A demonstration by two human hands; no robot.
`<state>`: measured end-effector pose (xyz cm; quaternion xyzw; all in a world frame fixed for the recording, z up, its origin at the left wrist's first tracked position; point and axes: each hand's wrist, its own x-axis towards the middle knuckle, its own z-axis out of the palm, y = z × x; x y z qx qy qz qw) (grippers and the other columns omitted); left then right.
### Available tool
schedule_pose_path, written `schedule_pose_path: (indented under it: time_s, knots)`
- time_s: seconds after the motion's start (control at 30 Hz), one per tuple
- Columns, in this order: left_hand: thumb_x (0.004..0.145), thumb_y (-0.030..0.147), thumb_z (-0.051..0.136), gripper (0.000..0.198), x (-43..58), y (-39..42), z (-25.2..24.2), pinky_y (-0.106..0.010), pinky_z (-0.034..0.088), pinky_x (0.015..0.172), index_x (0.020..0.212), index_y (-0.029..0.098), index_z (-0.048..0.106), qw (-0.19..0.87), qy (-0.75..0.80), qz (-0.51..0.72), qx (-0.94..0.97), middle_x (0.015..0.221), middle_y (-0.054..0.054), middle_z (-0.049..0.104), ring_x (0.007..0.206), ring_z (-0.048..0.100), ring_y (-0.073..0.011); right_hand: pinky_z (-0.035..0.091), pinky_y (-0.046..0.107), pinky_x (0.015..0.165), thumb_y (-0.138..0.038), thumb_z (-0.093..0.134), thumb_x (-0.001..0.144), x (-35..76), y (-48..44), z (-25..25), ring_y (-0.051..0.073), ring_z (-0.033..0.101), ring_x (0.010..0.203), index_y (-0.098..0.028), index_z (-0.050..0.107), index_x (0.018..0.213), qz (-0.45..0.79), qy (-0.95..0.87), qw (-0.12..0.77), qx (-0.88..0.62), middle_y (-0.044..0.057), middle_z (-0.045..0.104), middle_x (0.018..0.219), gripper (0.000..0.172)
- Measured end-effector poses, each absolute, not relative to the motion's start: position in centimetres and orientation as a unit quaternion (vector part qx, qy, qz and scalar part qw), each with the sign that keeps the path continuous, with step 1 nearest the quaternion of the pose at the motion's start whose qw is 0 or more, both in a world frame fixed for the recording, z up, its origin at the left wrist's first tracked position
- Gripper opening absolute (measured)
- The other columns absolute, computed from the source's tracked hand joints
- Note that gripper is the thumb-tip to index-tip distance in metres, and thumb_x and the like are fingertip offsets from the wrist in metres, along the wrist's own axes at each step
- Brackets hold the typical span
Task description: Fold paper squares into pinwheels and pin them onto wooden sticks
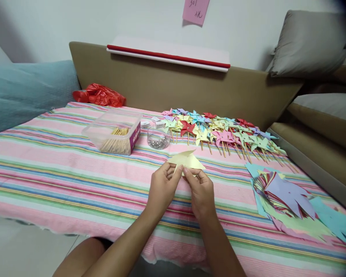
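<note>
A pale yellow paper piece [187, 159], partly folded with pointed corners, is held up over the striped cloth. My left hand [164, 184] pinches its left and lower side. On the right, my right hand [199, 187] grips the lower right edge, and the two thumbs nearly meet at the middle. Beyond the hands stands a round clear container [158, 139] of small metallic pieces. A clear plastic box [112, 130] with many thin wooden sticks [117, 143] is to its left. Finished-looking paper pinwheels [202, 134] on sticks lie behind to the right.
Cut paper sheets [291, 192] in several colours are stacked at the right on the striped cloth [75, 177]. A red plastic bag [100, 95] lies at the back left, near a blue cushion [31, 92]. A brown backrest [161, 84] runs along the back.
</note>
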<state>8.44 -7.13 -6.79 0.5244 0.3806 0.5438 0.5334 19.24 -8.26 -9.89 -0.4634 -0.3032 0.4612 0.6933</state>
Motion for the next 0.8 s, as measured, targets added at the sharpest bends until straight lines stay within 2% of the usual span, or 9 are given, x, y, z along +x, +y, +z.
schedule_pose_path:
  time_s: [0.07,0.13,0.3,0.37,0.53,0.67,0.8]
  knots:
    - [0.088,0.037,0.07,0.021,8.5,-7.1,-6.9,-0.03,0.055,0.082,0.092,0.017,0.067,0.536,0.381,0.545,0.52,0.092,-0.007,0.076,0.088,0.073,-0.0216,0.052,0.035,0.087,-0.039,0.086,0.071,19.1,-8.2,-10.0,0.017,0.067,0.078,-0.021,0.067,0.078,0.466,-0.292,0.692,-0.467,-0.002,0.071,0.073,0.027]
    - [0.086,0.037,0.072,0.022,8.6,-7.1,-7.1,-0.031,0.055,0.084,0.093,0.017,0.066,0.548,0.377,0.546,0.509,0.094,-0.008,0.076,0.09,0.073,-0.0222,0.054,0.033,0.085,-0.036,0.088,0.069,19.0,-8.2,-10.0,0.015,0.067,0.075,-0.023,0.061,0.082,0.465,-0.272,0.707,-0.459,-0.005,0.067,0.071,0.033]
    - [0.086,0.038,0.072,0.023,8.5,-6.8,-7.3,-0.032,0.055,0.084,0.091,0.017,0.065,0.556,0.373,0.546,0.503,0.095,-0.007,0.076,0.094,0.073,-0.0236,0.056,0.033,0.09,-0.025,0.094,0.059,18.7,-8.0,-9.8,0.017,0.07,0.096,-0.03,0.047,0.109,0.456,-0.211,0.751,-0.429,-0.003,0.07,0.104,0.069]
    - [0.087,0.039,0.07,0.022,8.4,-6.8,-7.3,-0.031,0.054,0.081,0.09,0.018,0.064,0.537,0.379,0.541,0.525,0.093,-0.006,0.075,0.092,0.072,-0.0231,0.056,0.035,0.091,-0.025,0.093,0.06,18.8,-8.1,-9.5,0.019,0.07,0.1,-0.03,0.048,0.116,0.494,-0.213,0.734,-0.414,-0.001,0.071,0.107,0.072]
    - [0.092,0.038,0.063,0.021,7.7,-6.8,-6.7,-0.026,0.048,0.069,0.086,0.018,0.062,0.459,0.414,0.512,0.597,0.082,-0.002,0.071,0.08,0.067,-0.0191,0.055,0.033,0.093,-0.026,0.088,0.069,19.4,-8.4,-8.8,0.02,0.069,0.106,-0.024,0.061,0.121,0.566,-0.258,0.694,-0.362,0.004,0.074,0.112,0.059]
    - [0.093,0.038,0.06,0.021,7.0,-6.4,-6.2,-0.025,0.043,0.064,0.086,0.019,0.062,0.402,0.433,0.487,0.644,0.08,-0.001,0.069,0.074,0.063,-0.0175,0.055,0.031,0.088,-0.038,0.08,0.079,20.6,-8.6,-8.4,0.02,0.069,0.101,-0.022,0.073,0.109,0.568,-0.278,0.687,-0.358,0.004,0.076,0.107,0.034]
    - [0.094,0.037,0.059,0.022,6.3,-6.2,-5.9,-0.026,0.043,0.067,0.109,0.021,0.059,0.42,0.406,0.445,0.679,0.084,-0.001,0.071,0.079,0.065,-0.0198,0.054,0.028,0.076,-0.043,0.076,0.083,21.8,-8.9,-8.0,0.02,0.069,0.089,-0.018,0.078,0.098,0.594,-0.319,0.637,-0.374,0.005,0.078,0.099,0.029]
